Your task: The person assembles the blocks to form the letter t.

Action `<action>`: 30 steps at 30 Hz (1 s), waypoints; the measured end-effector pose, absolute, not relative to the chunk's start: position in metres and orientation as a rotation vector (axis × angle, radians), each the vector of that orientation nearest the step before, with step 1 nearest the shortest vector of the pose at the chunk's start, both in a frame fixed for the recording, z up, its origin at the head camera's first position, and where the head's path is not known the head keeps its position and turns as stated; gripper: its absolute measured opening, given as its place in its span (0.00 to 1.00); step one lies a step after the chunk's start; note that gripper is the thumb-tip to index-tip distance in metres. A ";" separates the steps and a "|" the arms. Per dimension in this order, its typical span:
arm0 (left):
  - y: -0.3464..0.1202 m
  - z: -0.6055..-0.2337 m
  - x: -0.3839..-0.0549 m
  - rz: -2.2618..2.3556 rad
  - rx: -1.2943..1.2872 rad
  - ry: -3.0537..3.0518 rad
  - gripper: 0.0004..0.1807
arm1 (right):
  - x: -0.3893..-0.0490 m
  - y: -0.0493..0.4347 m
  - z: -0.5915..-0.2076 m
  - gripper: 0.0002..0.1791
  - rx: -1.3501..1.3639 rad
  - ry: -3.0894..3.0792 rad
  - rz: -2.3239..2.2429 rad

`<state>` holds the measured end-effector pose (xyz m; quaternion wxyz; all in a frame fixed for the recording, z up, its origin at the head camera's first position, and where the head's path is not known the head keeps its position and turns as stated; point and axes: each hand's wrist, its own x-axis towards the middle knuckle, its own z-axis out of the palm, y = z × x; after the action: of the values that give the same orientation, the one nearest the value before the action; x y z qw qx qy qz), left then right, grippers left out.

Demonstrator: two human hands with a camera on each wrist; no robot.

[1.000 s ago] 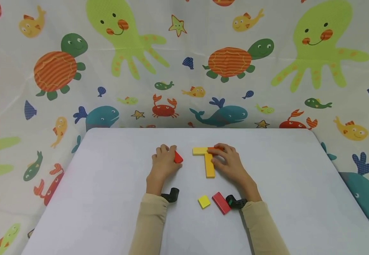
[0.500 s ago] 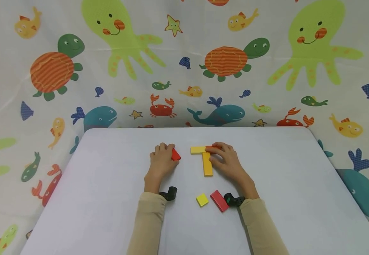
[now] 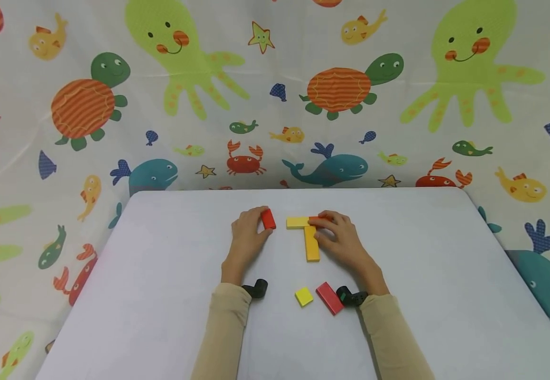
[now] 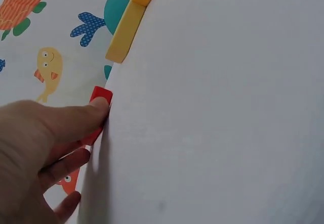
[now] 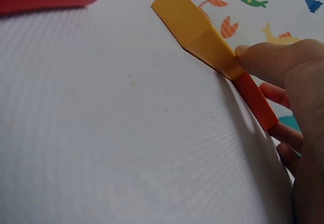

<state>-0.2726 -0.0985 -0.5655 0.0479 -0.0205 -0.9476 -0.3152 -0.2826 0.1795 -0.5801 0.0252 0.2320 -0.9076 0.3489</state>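
Where the left hand curls in, thumb and fingers pinch a small red block, a smooth, flat-faced oblong with crisp corners; its long axis runs from about 11 o'clock to 5 o'clock, twelve being the far edge of the white tabletop; I cannot tell whether its underside touches that surface. To its 3 o'clock, near but apart, lie three pieces joined in a T; the yellow bar, slim and rectangular, lies along the 9-to-3 line; its 3 o'clock end meets an orange-red block, which continues the same line; the orange bar points almost 12 to 6, its far end touching the crosspiece at their meeting.

The right hand grips the orange-red block, fingers bent round it and largely covering it from above, while the thumb tip touches the side of the orange bar.

Toward 6 o'clock of the T, well apart from it, lie a small yellow square, turned cornerwise, and a loose red oblong, its long axis from 11 to 5; its 3 o'clock side is just beside the black wrist camera; tan cloth sleeves show soft creases; beyond the table hangs a wrinkled fabric backdrop, printed with sea creatures.
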 end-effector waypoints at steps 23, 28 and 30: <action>-0.088 -0.569 -0.282 -0.990 -0.108 -2.803 0.20 | -0.281 0.181 -0.581 0.22 0.692 -2.833 1.096; -0.079 -0.572 -0.290 -1.027 -0.076 -2.783 0.20 | -0.282 0.181 -0.581 0.22 0.701 -2.834 1.085; -0.076 -0.573 -0.293 -1.034 -0.073 -2.781 0.21 | -0.282 0.181 -0.581 0.22 0.705 -2.833 1.078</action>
<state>-0.2928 -0.0762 -0.5733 0.0868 -0.0244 -0.9335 -0.3470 -0.2819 0.1808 -0.5809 0.0148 0.2264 -0.9103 0.3463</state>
